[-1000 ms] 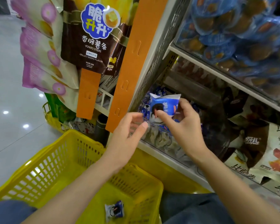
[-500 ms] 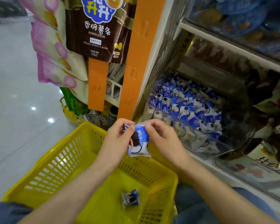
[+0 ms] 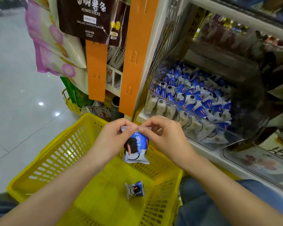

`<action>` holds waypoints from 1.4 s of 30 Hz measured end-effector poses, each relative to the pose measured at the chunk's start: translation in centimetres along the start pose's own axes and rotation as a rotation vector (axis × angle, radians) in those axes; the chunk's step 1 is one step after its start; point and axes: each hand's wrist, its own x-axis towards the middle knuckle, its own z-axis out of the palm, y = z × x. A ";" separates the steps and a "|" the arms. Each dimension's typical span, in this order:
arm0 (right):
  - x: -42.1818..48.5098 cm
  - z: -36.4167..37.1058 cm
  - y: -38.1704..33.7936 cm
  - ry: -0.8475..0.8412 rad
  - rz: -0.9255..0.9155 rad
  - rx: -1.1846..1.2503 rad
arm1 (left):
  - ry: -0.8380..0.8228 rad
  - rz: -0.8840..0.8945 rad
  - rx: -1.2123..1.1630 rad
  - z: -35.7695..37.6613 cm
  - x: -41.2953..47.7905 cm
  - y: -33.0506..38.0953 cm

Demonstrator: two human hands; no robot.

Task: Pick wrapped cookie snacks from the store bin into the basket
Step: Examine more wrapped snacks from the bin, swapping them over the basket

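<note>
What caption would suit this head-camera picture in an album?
Left hand and right hand pinch a cookie pack by its top edge over the basket, where another pack lies.

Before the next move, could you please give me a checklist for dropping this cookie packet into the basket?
1. Grip: the left hand and right hand both pinch the top seal of the cookie packet: ok.
2. Position: it hangs above the opening of the yellow basket: ok.
3. Landing spot: one dropped packet lies on the basket floor, with bare floor around it: ok.
4. Wrapper intact: no tear on the printed face, but the back is hidden: cannot tell.
5. Supply: the clear bin holds many more packets: ok.
</note>
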 end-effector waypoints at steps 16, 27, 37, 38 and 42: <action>0.9 0.3 0.6 0.062 0.427 0.479 | 0.180 -0.129 -0.182 -0.2 -0.8 -0.4; 0.0 0.3 0.3 -0.190 0.484 0.480 | 0.286 0.030 -0.127 -0.4 -0.3 -0.6; -0.4 1.4 0.1 -0.051 0.151 0.212 | 0.219 0.186 0.280 0.0 -0.7 -1.1; -0.4 1.4 0.0 -0.049 0.125 0.217 | 0.202 0.235 0.342 0.1 -0.9 -1.1; -0.3 1.4 0.3 -0.084 0.136 0.197 | 0.177 0.307 0.384 0.3 -1.4 -1.0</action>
